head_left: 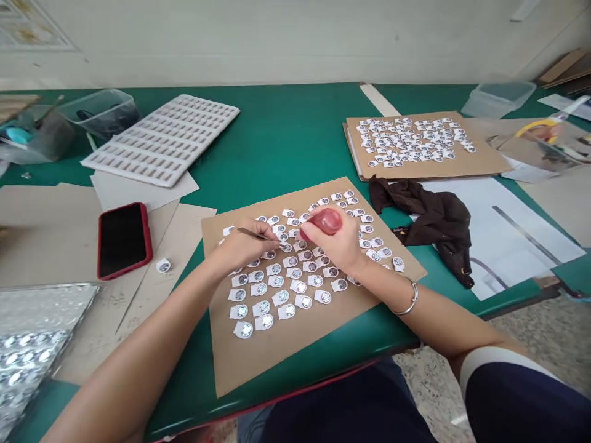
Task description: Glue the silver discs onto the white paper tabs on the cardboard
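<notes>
Both hands, centre frame
Left hand [242, 251] pinches what seem tweezers [250, 233] by a disc [286, 247]; right hand [344, 247] grips a red bottle [327, 221].

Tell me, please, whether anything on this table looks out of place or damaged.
One small disc lies alone beside the red-cased phone, apart from the others on the cardboard, so it looks stray. The brown cloth is crumpled. No damage is visible.

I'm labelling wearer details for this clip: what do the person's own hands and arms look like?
Both are bare-handed. The right hand's wrist wears a slim silver-coloured bangle; a dark navy sleeve has a white edge. The left hand shows no jewellery.
</notes>
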Tool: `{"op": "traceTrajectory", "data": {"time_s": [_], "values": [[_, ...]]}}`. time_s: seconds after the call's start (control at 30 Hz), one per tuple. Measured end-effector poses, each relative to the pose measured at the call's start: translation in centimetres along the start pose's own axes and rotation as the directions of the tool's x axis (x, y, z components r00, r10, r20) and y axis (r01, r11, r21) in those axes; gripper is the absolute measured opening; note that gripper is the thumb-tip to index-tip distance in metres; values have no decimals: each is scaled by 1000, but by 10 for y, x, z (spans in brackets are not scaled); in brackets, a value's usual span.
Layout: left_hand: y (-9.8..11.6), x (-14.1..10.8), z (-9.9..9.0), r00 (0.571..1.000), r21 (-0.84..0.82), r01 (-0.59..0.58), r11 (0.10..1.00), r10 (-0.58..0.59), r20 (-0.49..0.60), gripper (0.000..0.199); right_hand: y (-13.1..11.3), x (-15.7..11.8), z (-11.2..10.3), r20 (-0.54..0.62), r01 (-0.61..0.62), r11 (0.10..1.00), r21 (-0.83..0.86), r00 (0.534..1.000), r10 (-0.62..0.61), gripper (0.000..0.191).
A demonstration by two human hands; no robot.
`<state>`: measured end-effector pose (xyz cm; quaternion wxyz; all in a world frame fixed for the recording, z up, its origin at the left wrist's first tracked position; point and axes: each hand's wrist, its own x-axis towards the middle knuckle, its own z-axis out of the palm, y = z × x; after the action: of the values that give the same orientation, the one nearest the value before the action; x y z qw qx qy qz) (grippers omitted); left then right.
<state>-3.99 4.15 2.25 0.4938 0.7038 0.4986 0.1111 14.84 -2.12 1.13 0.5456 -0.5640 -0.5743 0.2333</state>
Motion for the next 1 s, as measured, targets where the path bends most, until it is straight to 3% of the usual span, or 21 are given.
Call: {"op": "traceTrajectory", "data": {"time_s": [0.2, 0.47, 1.0], "values": [[-3, -1, 0, 1000, -18, -3, 1000, 3, -21, 17, 7, -5, -1, 10, -77, 997, 0, 997, 77, 26], [-8, 2, -1, 1000, -18, 8, 1000, -8, -6, 15, 10, -8, 5, 35, -16, 999, -28, 999, 17, 20], [-4, -2, -1, 1000, -26, -23, 999, 22, -12, 13, 14, -10, 7, 63, -19, 999, -48, 998, 22, 24]]}}
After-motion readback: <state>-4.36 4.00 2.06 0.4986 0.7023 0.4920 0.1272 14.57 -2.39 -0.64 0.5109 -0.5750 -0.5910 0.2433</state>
